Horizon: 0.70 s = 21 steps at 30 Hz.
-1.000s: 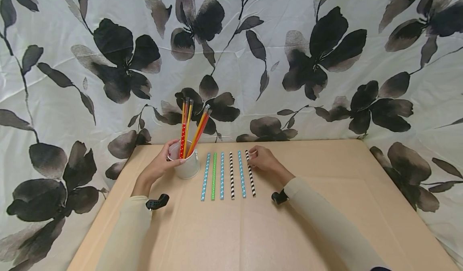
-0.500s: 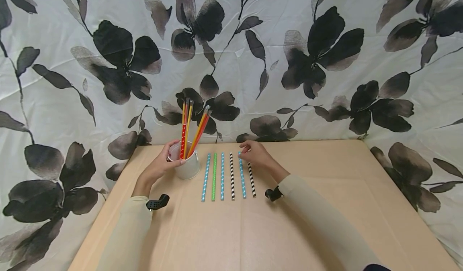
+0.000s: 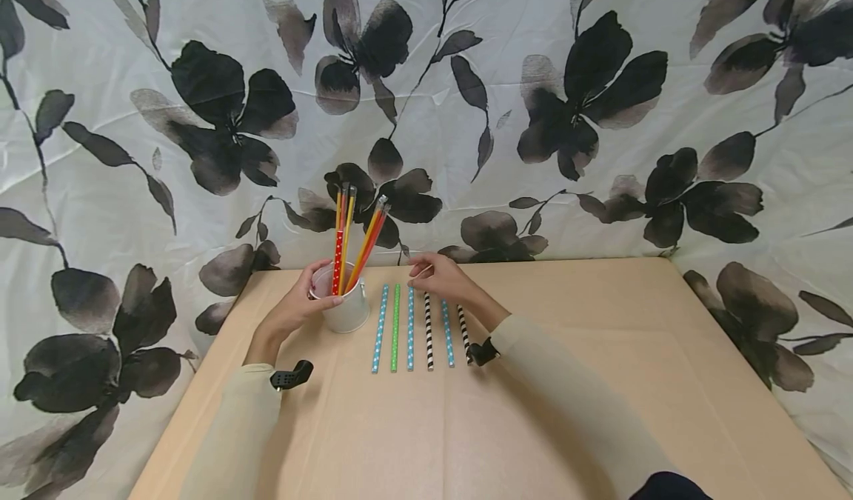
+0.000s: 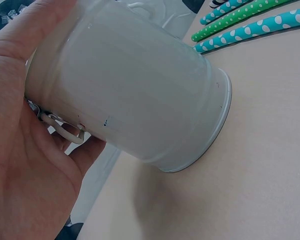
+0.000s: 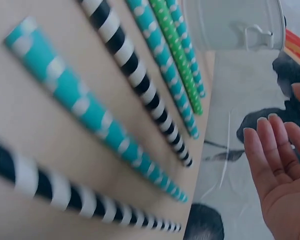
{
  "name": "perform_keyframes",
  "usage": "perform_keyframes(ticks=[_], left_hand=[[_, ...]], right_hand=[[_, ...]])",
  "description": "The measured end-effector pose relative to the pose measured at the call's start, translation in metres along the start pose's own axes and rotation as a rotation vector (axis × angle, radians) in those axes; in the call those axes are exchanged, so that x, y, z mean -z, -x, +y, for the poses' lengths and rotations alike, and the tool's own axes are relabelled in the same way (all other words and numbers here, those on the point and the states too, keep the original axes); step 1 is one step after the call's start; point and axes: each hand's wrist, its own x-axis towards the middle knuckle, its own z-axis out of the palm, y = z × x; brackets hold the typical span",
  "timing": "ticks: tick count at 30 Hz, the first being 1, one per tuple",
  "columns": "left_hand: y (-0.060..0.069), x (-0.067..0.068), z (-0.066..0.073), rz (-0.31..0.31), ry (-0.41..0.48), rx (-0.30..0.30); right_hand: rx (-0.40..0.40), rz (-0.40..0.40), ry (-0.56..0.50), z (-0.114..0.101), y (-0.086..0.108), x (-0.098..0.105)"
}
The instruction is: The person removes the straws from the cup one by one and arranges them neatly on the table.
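My left hand (image 3: 293,310) grips a small white metal bucket (image 3: 346,315) by its rim, thumb on the near side, fingers round the far side. Out of the bucket stick several pencils (image 3: 363,252) and a red dotted straw (image 3: 336,263). To its right lie paper straws in a row: blue dotted (image 3: 380,330), green dotted (image 3: 395,330), blue dotted (image 3: 410,330), black-striped (image 3: 429,337), blue dotted (image 3: 447,337), black-striped (image 3: 463,330). My right hand (image 3: 441,278) hovers over their far ends; its fingers look relaxed and hold nothing in the right wrist view.
The straws lie on a light wooden table (image 3: 566,300), whose far edge runs just behind the bucket. Behind it hangs a white cloth (image 3: 480,189) with dark flowers. A black wrist camera (image 3: 291,375) sits on the left wrist, another black camera (image 3: 483,351) on the right.
My right hand has moved left from the far end of the rightmost black-striped straw, across the row towards the bucket. My left hand, the bucket and the straws have stayed in place.
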Motion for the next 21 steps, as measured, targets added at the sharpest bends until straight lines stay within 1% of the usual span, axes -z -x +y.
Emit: perform_keyframes(ticks=[3,5,13,19,21], left_hand=[[-0.001,-0.002,0.000,0.010,0.004,-0.002],[-0.002,-0.003,0.000,0.014,0.010,-0.002],[-0.007,-0.006,-0.002,0.035,0.021,0.014],[-0.011,-0.009,-0.003,0.046,0.034,0.015],[-0.012,-0.009,-0.003,0.051,0.028,0.012]], right_hand=[[0.034,-0.027,-0.019,-0.005,-0.008,-0.007],[0.041,-0.036,-0.031,-0.009,-0.014,-0.011],[0.061,-0.035,-0.073,-0.020,-0.034,-0.026],[0.134,-0.053,-0.163,-0.031,-0.049,-0.036],[0.152,-0.056,-0.174,-0.035,-0.054,-0.038]])
